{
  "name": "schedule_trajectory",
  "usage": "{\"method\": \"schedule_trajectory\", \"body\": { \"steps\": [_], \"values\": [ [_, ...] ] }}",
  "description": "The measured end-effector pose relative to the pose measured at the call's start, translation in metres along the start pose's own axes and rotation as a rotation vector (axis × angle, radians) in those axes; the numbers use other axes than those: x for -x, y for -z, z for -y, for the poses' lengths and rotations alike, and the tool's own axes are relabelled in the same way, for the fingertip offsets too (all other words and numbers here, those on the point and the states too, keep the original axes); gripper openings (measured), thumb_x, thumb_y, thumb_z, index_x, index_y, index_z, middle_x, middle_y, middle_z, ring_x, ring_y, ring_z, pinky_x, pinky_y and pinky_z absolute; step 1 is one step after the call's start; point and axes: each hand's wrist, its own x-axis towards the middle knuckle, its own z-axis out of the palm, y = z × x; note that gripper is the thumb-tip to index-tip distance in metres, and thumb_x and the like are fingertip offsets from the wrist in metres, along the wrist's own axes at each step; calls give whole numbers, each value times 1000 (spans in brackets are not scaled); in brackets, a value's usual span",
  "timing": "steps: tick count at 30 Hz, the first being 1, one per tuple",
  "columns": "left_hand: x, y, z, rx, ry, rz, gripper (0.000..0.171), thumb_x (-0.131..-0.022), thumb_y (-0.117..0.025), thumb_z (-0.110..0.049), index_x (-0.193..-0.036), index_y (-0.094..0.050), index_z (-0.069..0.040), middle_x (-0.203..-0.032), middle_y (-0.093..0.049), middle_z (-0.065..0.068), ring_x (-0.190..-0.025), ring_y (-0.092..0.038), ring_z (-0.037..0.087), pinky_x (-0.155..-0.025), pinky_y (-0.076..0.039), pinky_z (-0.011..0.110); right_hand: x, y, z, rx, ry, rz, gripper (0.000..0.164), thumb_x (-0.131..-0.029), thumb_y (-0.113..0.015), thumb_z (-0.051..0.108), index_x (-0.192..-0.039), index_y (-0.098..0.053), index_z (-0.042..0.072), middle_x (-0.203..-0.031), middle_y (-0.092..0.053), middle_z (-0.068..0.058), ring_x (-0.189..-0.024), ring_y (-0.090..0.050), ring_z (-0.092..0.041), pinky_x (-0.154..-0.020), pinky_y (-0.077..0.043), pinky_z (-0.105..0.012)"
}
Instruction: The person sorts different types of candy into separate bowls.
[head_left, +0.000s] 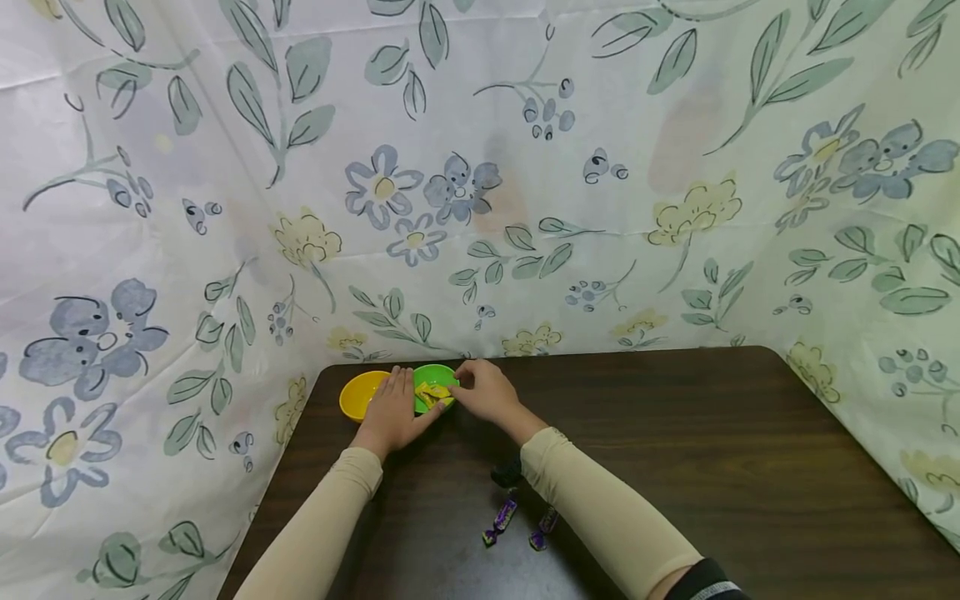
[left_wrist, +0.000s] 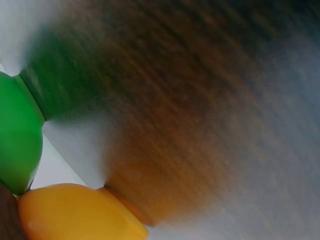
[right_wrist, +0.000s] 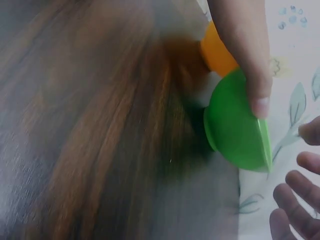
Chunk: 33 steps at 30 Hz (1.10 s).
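Note:
At the far left of the table, a green bowl [head_left: 433, 375] with yellow-wrapped candies [head_left: 432, 393] inside stands beside a yellow-orange bowl [head_left: 358, 396]. My left hand [head_left: 396, 412] lies over the place where the bowls meet, fingers straight. Its thumb [right_wrist: 257, 95] rests at the green bowl's near rim in the right wrist view. My right hand [head_left: 487, 392] is at the green bowl's right side, fingers loosely bent. In the right wrist view, its fingers [right_wrist: 295, 200] are spread and apart from the green bowl [right_wrist: 235, 125], holding nothing.
Two purple-wrapped candies [head_left: 501, 521] lie on the dark wooden table [head_left: 675, 433], the right one partly beside my right sleeve. A small dark object [head_left: 506, 473] sits farther back by that sleeve. Floral cloth [head_left: 525, 250] hangs behind and along both sides.

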Motion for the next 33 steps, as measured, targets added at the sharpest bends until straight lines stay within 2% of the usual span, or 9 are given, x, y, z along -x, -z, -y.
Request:
{"method": "schedule_trajectory", "body": {
  "steps": [6, 16, 24, 33],
  "values": [
    [1, 2, -2, -1, 2, -1, 109, -100, -38, -79, -164, -27, 8, -171, -31, 28, -162, -25, 43, -134, -17, 55, 11, 10, -10, -18, 12, -13, 21, -99, -74, 31, -113, -76, 15, -115, -71, -4, -105, -67, -21, -92, -59, -43],
    [2, 3, -3, -7, 12, 8, 110, -99, -40, -79, -164, -26, 9, -171, -31, 29, -163, -25, 43, -135, -16, 55, 30, 32, -26, -17, 46, -18, 22, -99, -74, 31, -114, -76, 16, -114, -71, -1, -103, -67, -19, -92, -58, -43],
    [1, 5, -3, 1, 11, 10, 110, -99, -40, -80, -164, -26, 9, -171, -30, 28, -163, -24, 43, -135, -16, 55, 49, 50, -34, -29, 67, -19, 16, -98, -76, 28, -110, -75, 18, -109, -71, 0, -88, -62, -13, -82, -56, -36],
    [0, 0, 1, -3, -16, -1, 112, -99, -36, -82, -163, -27, 10, -170, -31, 30, -162, -25, 44, -134, -17, 56, 79, 67, -44, -92, 96, 19, 20, -99, -76, 27, -112, -76, 13, -108, -71, -2, -81, -61, -10, -73, -54, -31]
  ]
}}
